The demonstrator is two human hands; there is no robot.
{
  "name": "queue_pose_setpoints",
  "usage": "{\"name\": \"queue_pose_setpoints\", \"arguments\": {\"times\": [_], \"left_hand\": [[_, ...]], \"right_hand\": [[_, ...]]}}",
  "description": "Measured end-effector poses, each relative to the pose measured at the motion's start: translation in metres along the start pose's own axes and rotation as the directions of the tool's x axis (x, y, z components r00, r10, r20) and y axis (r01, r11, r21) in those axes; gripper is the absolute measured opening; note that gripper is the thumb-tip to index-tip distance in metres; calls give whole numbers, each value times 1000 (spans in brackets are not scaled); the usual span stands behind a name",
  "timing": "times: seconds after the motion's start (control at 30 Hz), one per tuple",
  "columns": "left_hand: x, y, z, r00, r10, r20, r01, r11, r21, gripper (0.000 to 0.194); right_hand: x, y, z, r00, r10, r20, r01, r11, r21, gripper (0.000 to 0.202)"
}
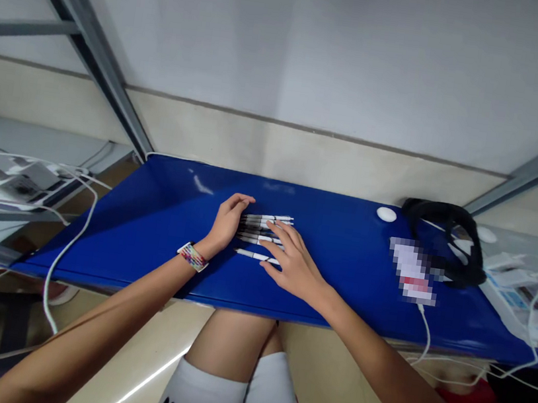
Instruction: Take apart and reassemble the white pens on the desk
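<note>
Several white pens [251, 237] with dark tips lie side by side on the blue tabletop [341, 258], pointing left and right. The nearest pen [250, 254] sits slightly apart from the others. My left hand [226, 223] stands on its edge at the pens' left ends, fingers stretched forward and holding nothing. Over the right ends rests my right hand [299, 264], its fingers spread and touching the pens. Those fingers cover part of the row. A beaded band [193, 256] is around my left wrist.
A phone-like object [412, 271], blurred out, lies on the right with a white cable [425, 330]. Beyond it are a black strap [475, 250] and a white oval object [386, 214]. Metal posts [102, 68] flank the table, and a wall stands behind. Another cable [74, 241] hangs at left.
</note>
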State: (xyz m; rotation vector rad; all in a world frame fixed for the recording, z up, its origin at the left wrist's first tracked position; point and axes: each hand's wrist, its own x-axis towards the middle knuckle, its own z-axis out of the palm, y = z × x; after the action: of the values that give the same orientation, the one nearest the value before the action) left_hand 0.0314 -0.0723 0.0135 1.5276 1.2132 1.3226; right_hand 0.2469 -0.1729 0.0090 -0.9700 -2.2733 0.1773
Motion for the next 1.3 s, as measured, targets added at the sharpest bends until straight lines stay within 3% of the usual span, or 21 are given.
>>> {"name": "queue_pose_setpoints", "arguments": {"times": [0.1,0.2,0.3,0.37,0.5,0.6,0.7,0.8,0.97,1.07,1.23,1.3], "left_hand": [[2,7,-3,999,23,36,-24,1000,13,25],[6,17,-7,976,100,196,-101,995,-3,35],[12,22,-8,931,157,331,-171,985,13,46],[18,21,-6,915,186,358,-218,975,49,39],[33,9,-5,941,232,247,-264,958,108,25],[41,-1,-9,955,266,134,-289,936,202,34],[40,-3,-14,939,276,205,-316,928,199,41],[35,-1,-15,927,263,269,-322,924,208,28],[30,0,-16,954,246,172,-281,934,222,27],[33,-4,-18,965,206,160,-234,957,174,31],[36,-6,-21,990,119,71,-129,980,151,60],[36,-4,-20,988,128,81,-137,984,114,59]], "right_hand": [[4,6,-3,1000,9,-10,-8,1000,18,13],[18,16,-10,997,46,-56,-42,997,70,11],[43,35,-16,968,228,-104,-217,970,109,16],[60,53,-16,928,353,-117,-331,928,172,18],[81,87,-7,845,478,-240,-375,849,372,21],[82,96,-1,842,501,-200,-346,786,513,22],[75,93,-1,855,511,-90,-363,713,600,23],[70,89,-5,833,552,36,-420,588,691,30],[70,91,-6,776,630,29,-364,409,837,36],[71,90,-1,758,652,16,-349,385,854,35],[70,84,7,806,591,-16,-299,431,851,32],[70,84,10,805,594,-7,-298,414,860,32]]}}
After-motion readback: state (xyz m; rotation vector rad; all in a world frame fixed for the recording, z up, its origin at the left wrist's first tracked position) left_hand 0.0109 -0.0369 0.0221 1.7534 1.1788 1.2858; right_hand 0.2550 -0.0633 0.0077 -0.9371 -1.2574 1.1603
